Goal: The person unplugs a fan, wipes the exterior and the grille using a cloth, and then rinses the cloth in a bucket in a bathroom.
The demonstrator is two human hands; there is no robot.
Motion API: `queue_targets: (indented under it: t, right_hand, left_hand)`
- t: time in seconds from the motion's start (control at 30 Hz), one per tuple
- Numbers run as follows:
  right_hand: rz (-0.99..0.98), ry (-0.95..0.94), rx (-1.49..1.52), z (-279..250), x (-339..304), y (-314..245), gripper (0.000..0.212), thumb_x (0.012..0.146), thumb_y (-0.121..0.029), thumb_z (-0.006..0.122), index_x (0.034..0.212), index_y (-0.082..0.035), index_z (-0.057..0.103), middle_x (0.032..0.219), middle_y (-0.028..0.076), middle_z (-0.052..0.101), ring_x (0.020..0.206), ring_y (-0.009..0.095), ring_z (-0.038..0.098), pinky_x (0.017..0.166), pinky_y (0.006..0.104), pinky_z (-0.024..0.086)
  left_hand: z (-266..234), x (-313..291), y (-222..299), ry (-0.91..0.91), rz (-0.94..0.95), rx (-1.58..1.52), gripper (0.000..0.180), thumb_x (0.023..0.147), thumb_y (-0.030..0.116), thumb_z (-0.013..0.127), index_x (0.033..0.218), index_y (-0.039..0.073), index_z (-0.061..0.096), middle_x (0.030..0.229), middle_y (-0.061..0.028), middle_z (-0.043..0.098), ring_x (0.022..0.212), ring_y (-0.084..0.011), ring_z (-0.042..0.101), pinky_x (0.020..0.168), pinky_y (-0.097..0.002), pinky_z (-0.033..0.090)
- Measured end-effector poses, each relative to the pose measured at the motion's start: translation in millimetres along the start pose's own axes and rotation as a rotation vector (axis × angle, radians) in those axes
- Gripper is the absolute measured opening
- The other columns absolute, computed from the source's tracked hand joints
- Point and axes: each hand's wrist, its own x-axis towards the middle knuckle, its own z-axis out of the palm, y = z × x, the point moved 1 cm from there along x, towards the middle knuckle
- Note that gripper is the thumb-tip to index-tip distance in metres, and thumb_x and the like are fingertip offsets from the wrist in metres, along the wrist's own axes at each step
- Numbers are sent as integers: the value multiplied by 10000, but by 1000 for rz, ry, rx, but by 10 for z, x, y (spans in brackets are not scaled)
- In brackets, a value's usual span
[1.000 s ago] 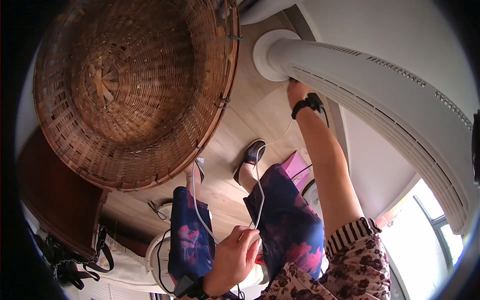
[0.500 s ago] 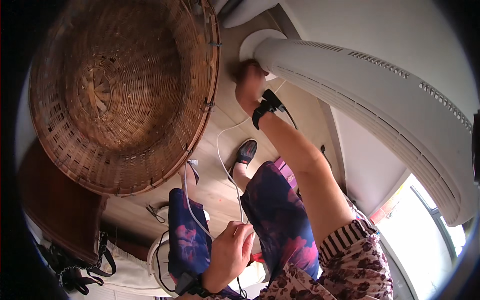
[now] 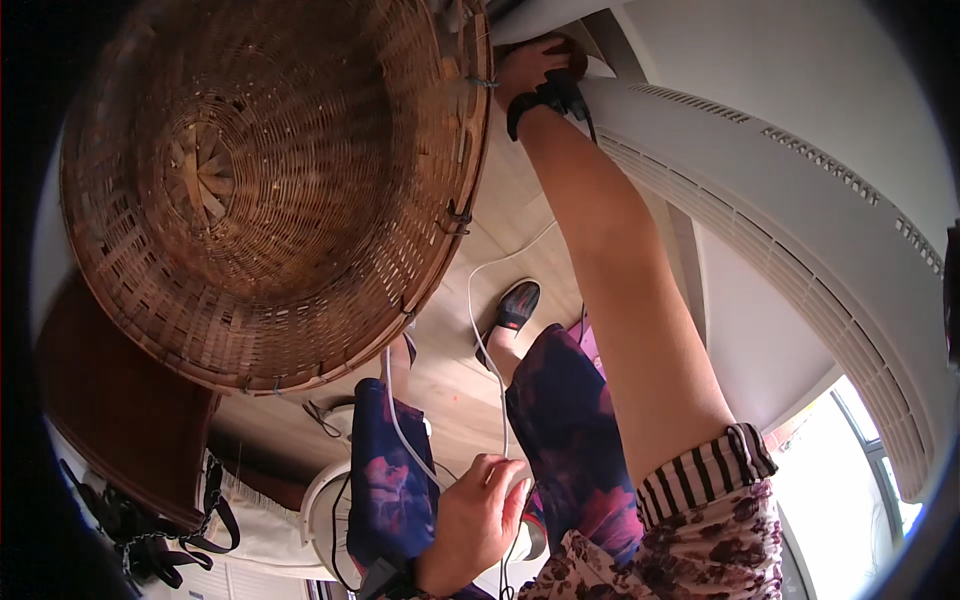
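A white cable is pinched in my left hand, which is closed low in front of my legs. From this hand one stretch runs up toward the basket's lower rim, and another curves across the floor toward the white tower-shaped appliance. My right arm reaches far forward. At the appliance's foot, my right hand curls its fingers over a dark brown rounded thing, whose kind I cannot make out. The wrist hides part of the white base.
A large round woven basket fills the upper left, its rim close to my right wrist. Under it is a dark brown wooden piece. Black straps hang at lower left. My shoe rests on the pale floor. A bright window stands at right.
My right hand has moved forward, past the near side of the appliance's base. The basket and appliance sit shifted in the view. My left hand still holds the cable.
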Motion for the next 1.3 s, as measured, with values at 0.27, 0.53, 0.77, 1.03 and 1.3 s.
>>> queue_targets:
  t: [0.27,0.53,0.77,1.03,1.3]
  right_hand:
    - [-444,-286,-310,-485,-530,77,737,819,-315,525,1339,99,208,1283,260,382,1073,332,434,951,405,278]
    - [-543,-464,-278,-472,-1265,552,616,832,-242,488,1290,116,285,1203,239,452,1025,314,445,802,385,339]
    - [-312,-368,51,-194,-1520,1362,701,657,-52,627,1253,108,295,1051,243,504,938,381,473,881,431,359]
    - [-529,-130,311,-574,-1084,653,717,623,1,614,1253,106,289,1180,267,419,1012,389,441,885,425,378]
    - [-456,131,-332,-32,-754,138,660,762,-390,518,1181,115,446,1183,245,454,1050,365,454,908,474,342]
  left_hand:
    - [-3,-23,-55,31,-3,21,195,779,46,593,968,14,556,885,-149,548,756,-322,588,624,-362,479]
    - [51,-56,-101,82,42,102,206,754,85,638,943,43,566,872,-110,549,675,-278,606,565,-342,492]
    - [158,-23,-19,64,96,94,180,771,97,624,932,46,562,868,-109,547,671,-275,606,560,-345,493]
    - [182,-81,-61,63,68,146,191,773,109,620,944,50,557,869,-102,543,679,-270,605,567,-348,496]
    - [184,-45,-83,19,-38,79,195,776,62,596,962,23,548,876,-140,539,726,-320,579,608,-371,471]
